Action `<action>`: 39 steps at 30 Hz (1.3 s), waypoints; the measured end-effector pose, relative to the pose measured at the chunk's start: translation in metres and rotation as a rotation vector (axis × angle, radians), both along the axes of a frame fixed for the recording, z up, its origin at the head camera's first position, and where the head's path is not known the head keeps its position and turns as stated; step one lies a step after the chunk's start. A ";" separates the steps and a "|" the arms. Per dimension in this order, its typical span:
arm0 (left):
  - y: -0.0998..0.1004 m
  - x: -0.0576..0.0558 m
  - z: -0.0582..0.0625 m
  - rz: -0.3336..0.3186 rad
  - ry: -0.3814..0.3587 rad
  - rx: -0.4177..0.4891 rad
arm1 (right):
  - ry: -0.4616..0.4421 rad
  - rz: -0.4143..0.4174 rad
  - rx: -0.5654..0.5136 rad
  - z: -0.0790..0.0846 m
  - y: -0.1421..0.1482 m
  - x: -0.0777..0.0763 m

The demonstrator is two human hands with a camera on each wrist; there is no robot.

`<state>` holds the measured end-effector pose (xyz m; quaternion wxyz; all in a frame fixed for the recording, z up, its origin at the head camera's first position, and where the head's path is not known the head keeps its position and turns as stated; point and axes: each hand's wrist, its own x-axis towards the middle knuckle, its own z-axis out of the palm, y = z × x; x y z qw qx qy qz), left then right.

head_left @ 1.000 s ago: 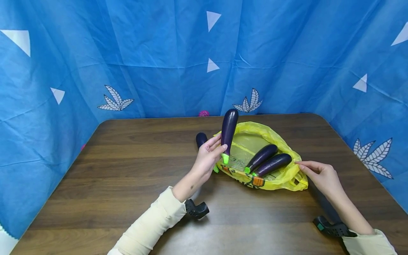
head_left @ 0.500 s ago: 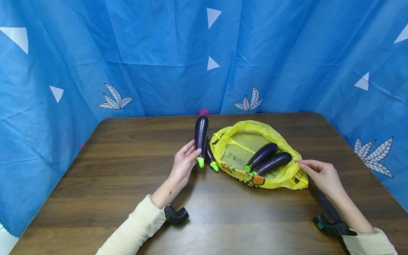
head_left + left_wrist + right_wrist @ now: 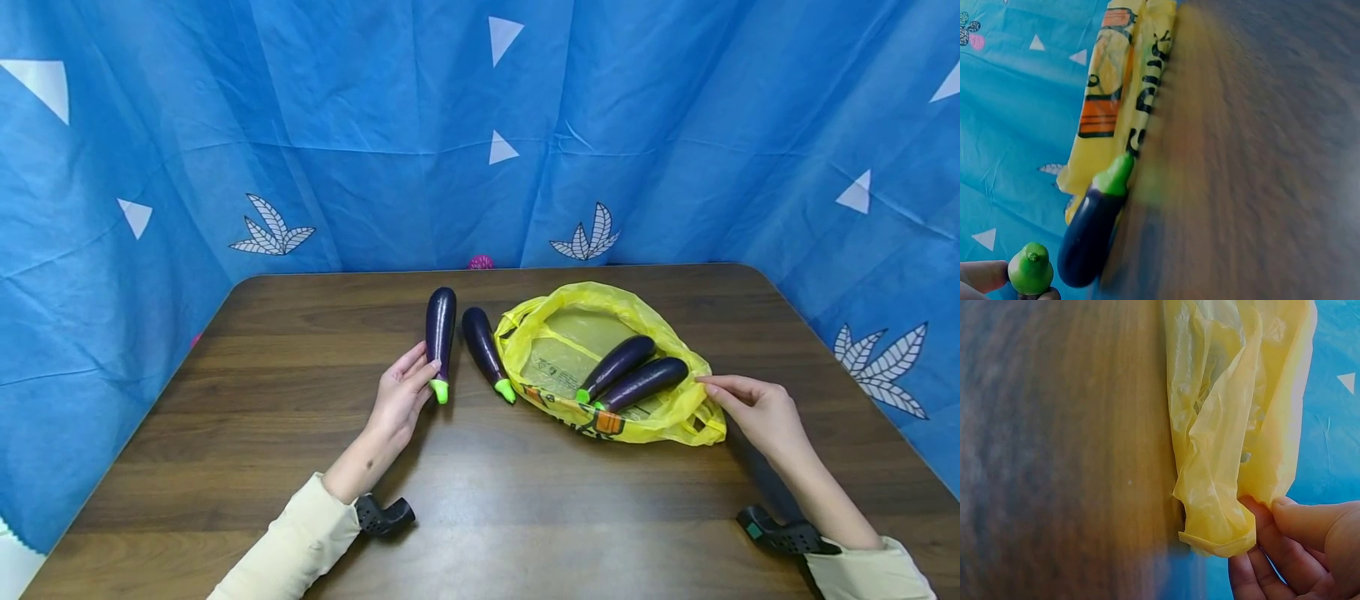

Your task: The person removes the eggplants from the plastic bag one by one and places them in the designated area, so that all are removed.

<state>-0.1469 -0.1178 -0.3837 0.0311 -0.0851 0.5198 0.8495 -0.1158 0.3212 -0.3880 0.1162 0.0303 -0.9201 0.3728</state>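
My left hand (image 3: 400, 394) grips a dark purple eggplant (image 3: 441, 327) near its green stem end, left of the bag; the left wrist view shows that green stem (image 3: 1030, 269) between the fingers. A second eggplant (image 3: 483, 346) lies on the table between the held one and the yellow plastic bag (image 3: 600, 293). With its mouth spread wide, the bag has two more eggplants inside, a rear one (image 3: 618, 364) and a front one (image 3: 645, 383), side by side. At the bag's right edge my right hand (image 3: 757, 412) pinches the plastic between thumb and fingers.
Everything rests on a brown wood-grain table (image 3: 247, 375). A blue patterned cloth (image 3: 375, 125) hangs behind it and along both sides. Each wrist wears a black camera mount, such as the left one (image 3: 384, 515).
From above the bag's left edge, my left hand has moved left and lower with its eggplant, uncovering the one on the table. The right hand stays at the bag's edge.
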 end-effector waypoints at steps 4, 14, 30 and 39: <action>-0.006 0.002 -0.004 0.008 -0.030 -0.041 | -0.009 -0.006 0.001 0.001 -0.001 0.000; -0.008 0.003 -0.014 0.000 -0.055 -0.135 | -0.018 -0.010 -0.009 0.002 -0.001 0.001; 0.001 0.004 -0.015 0.003 -0.047 -0.225 | -0.028 -0.007 -0.009 0.004 -0.001 0.001; 0.003 0.006 -0.016 -0.005 -0.023 -0.265 | -0.036 0.000 -0.015 0.003 0.000 0.000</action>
